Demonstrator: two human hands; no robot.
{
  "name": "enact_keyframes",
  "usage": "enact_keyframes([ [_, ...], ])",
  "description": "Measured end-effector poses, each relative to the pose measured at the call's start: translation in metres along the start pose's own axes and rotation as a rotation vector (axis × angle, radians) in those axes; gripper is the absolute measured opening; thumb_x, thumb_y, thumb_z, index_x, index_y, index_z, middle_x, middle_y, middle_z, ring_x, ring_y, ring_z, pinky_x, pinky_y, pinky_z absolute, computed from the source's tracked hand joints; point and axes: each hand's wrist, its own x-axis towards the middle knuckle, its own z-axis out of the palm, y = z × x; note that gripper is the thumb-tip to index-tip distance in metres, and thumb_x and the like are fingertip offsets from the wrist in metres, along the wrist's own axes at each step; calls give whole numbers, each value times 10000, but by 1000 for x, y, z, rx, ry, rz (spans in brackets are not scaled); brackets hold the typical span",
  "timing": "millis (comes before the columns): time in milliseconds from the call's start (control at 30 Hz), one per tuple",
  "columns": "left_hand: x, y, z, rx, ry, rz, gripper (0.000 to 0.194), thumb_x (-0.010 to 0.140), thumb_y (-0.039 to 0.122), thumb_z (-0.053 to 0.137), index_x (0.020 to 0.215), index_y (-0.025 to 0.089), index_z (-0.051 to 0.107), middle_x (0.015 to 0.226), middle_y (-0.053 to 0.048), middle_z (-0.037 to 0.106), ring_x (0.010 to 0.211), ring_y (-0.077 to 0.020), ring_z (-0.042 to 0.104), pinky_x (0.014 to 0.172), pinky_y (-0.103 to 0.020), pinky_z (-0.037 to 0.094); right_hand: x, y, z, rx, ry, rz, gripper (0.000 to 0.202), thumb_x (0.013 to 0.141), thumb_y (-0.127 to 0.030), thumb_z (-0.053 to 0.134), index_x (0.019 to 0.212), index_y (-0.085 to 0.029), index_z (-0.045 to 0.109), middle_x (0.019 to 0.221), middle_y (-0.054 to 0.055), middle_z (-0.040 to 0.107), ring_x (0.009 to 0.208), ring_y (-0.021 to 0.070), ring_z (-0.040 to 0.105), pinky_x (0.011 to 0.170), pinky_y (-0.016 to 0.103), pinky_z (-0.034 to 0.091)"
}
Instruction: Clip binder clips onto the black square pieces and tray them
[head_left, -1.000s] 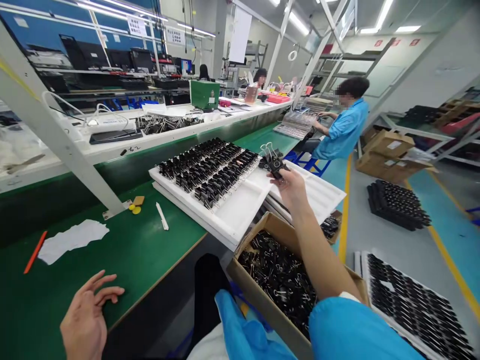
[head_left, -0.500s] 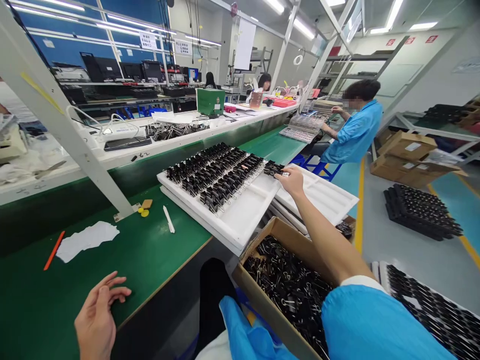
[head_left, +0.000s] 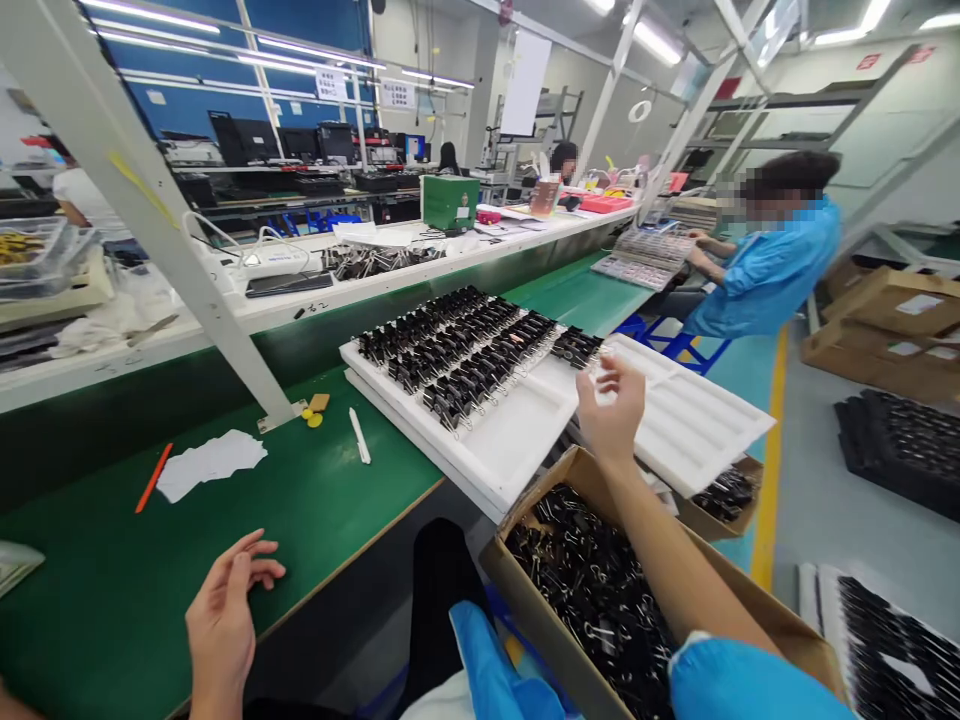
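Observation:
Several rows of black binder clips (head_left: 457, 345) stand in a white tray (head_left: 502, 455), which is stacked on another one. A shorter group of binder clips lies at the tray's right end. My right hand (head_left: 613, 405) hovers just in front of that group, fingers loosely curled and apart, with nothing visible in them. Below it, an open cardboard box (head_left: 536, 610) holds a heap of loose binder clips (head_left: 600, 590). My left hand (head_left: 225, 615) is at the green table's front edge, open and holding nothing, its fingers slightly bent.
On the green table (head_left: 315, 520) lie a white pen (head_left: 360, 436), torn white paper (head_left: 214, 465) and an orange stick (head_left: 154, 478). A slanted white post (head_left: 202, 270) rises at the left. Another white tray (head_left: 697, 415) lies at the right. A co-worker in blue (head_left: 780, 250) sits beyond.
My right hand has let go of the binder clips at the tray's right end and drawn back slightly towards me. The view has turned left; my left hand looks much the same.

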Motion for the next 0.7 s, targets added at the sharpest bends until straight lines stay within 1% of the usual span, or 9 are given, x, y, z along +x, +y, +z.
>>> enact_keyframes([
  [67,0,-1,0,19,-4,5,435,873,553,692,1076,170,715,960,-63,718,679,-173,655,583,-300,481,-51,-63,-10,184,-34,-266,314,884,-214,656,1196,-238,625,1024,82,633,882,237,624,788,410,550],
  [133,0,-1,-1,46,0,15,433,876,552,684,1078,171,716,963,-67,721,678,-173,658,587,-300,490,-101,-116,-4,433,-208,-457,321,865,-131,652,1158,-262,639,943,57,664,856,228,654,763,389,570],
  [167,0,-1,-1,58,4,23,433,876,554,682,1077,172,715,959,-67,722,675,-172,659,588,-299,493,-123,-136,8,537,-357,-452,296,883,-127,635,1146,-262,648,950,56,683,866,224,669,777,382,582],
  [233,0,-1,-2,77,5,37,436,875,561,677,1071,173,715,949,-66,721,667,-167,656,585,-294,496,-155,-159,46,647,-675,-278,249,960,-187,572,1189,-245,651,1073,75,713,985,227,690,862,379,597],
  [333,-1,0,-2,97,-9,50,445,873,574,673,1057,172,718,938,-64,720,659,-163,650,583,-289,501,-174,-159,118,623,-980,-47,362,1031,-259,455,1359,-185,592,1368,126,631,1285,247,593,1103,427,509],
  [433,0,-1,-4,86,-12,46,460,868,587,676,1061,171,720,940,-67,721,665,-170,651,581,-291,504,-170,-145,170,508,-1111,-58,432,1031,-264,445,1430,-142,558,1543,151,483,1470,266,409,1263,476,305],
  [500,1,-3,-6,68,-9,39,466,863,589,685,1071,173,720,948,-65,720,675,-174,653,582,-290,503,-166,-139,186,448,-1167,-84,439,1031,-276,460,1433,-136,567,1592,152,421,1523,276,319,1288,480,239],
  [567,3,-7,-8,58,-7,32,470,854,592,697,1070,174,722,953,-61,718,678,-173,650,583,-287,500,-166,-137,191,436,-1183,-79,459,1028,-283,470,1453,-130,555,1624,150,371,1542,275,279,1293,464,227],
  [700,7,-12,-10,67,-20,4,473,840,594,714,1052,172,723,962,-55,719,688,-175,654,581,-280,497,-173,-137,194,450,-1115,-20,536,1012,-249,450,1530,-112,459,1673,137,268,1555,249,248,1302,409,213],
])
